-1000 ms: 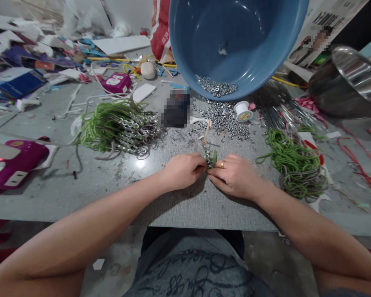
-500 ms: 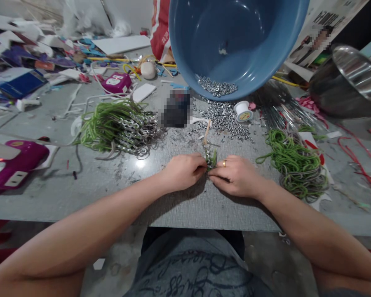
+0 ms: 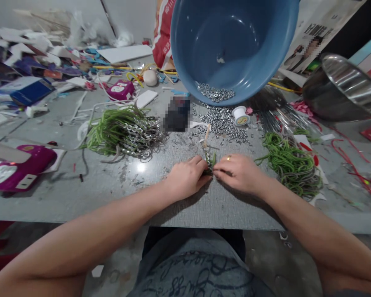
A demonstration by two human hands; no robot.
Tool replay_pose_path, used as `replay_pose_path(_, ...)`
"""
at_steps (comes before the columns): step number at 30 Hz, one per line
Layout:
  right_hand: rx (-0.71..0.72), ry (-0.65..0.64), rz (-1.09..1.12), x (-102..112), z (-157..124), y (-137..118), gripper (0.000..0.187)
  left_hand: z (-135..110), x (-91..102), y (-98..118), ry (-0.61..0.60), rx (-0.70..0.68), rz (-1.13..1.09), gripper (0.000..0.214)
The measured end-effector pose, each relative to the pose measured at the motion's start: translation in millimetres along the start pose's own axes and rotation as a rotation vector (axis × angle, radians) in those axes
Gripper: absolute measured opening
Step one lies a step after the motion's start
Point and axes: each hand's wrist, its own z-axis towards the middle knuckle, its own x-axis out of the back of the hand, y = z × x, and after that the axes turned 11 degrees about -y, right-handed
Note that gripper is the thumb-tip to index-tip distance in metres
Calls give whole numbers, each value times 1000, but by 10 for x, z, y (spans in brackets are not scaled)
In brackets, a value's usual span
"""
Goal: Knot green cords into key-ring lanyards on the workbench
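Note:
My left hand (image 3: 188,177) is closed, its thumb and fingers pinching a short green cord strung with small metal rings (image 3: 208,159) near the table's front edge. Opposite it, my right hand (image 3: 238,173), with a gold ring on one finger, pinches at the right side of the same cord. The fingertips hide most of the part being held. Beyond the hands the cord runs up to a narrow tan strip (image 3: 207,134). Many loose metal rings (image 3: 225,123) lie scattered past it.
A large tilted blue basin (image 3: 228,49) holds more rings. Finished-looking green cord bundles with rings (image 3: 123,132) lie left, and plain green cords (image 3: 287,161) right. Also here are a white spool (image 3: 240,115), a steel bowl (image 3: 315,90), and a purple power socket (image 3: 34,165).
My right hand has drawn slightly away from the left, its fingers pinched tighter. My left hand has rolled a little over the cord. The whole view has shifted slightly.

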Motion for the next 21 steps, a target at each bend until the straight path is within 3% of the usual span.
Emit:
replay_pose_path(3,-94,55,-81,7,22,27,27,-31,-47,24,91,-15,46,22)
replay_pose_path(7,-126,-10,-122,-92,23,-24,43,-53,-110,45,183,-85,85,27)
replay_pose_path(14,-304,-121,-135,-356,-45,-71,55,-66,-174,82,61,41,76,59)
replay_pose_path(21,-428,-137,-240,-358,-68,-75,77,-121,-149,107,-18,152,175,68)
